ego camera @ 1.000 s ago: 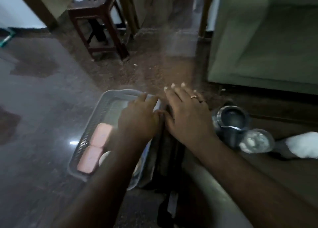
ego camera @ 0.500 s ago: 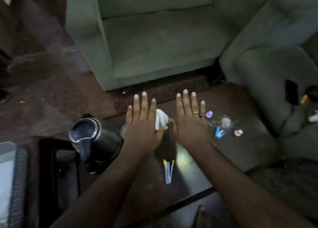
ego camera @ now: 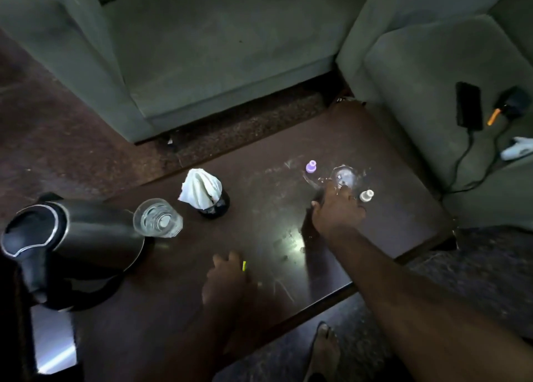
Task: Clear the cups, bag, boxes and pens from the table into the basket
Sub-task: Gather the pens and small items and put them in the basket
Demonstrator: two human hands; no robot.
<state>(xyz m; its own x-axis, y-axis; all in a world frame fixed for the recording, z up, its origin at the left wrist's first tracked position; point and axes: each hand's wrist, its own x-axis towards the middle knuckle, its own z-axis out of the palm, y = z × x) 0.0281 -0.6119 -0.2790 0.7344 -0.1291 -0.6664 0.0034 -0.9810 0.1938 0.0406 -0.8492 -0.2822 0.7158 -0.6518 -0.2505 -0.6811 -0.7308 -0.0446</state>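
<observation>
On the dark wooden table (ego camera: 403, 231), my left hand (ego camera: 225, 278) is curled over the pens (ego camera: 244, 265); only a yellow tip shows beside the fingers. My right hand (ego camera: 337, 211) stretches to the far right, its fingertips on a clear crumpled plastic bag (ego camera: 343, 175). Beside that hand lie a small purple cap (ego camera: 311, 167) and a small white cap (ego camera: 366, 195). A clear glass cup (ego camera: 157, 218) stands at the left. Behind it is a black cup (ego camera: 216, 207) stuffed with white cloth. The basket is out of view.
A steel kettle (ego camera: 66, 243) stands on the table's left end. Grey sofas (ego camera: 230, 50) enclose the table at the back and right. A black phone (ego camera: 468, 105) with its cable lies on the right sofa. A bare foot (ego camera: 324, 350) is below the table's front edge.
The view swung right from the basket to the table. Both hands were flat side by side; now the left has dropped onto the pens and the right has reached to the plastic bag.
</observation>
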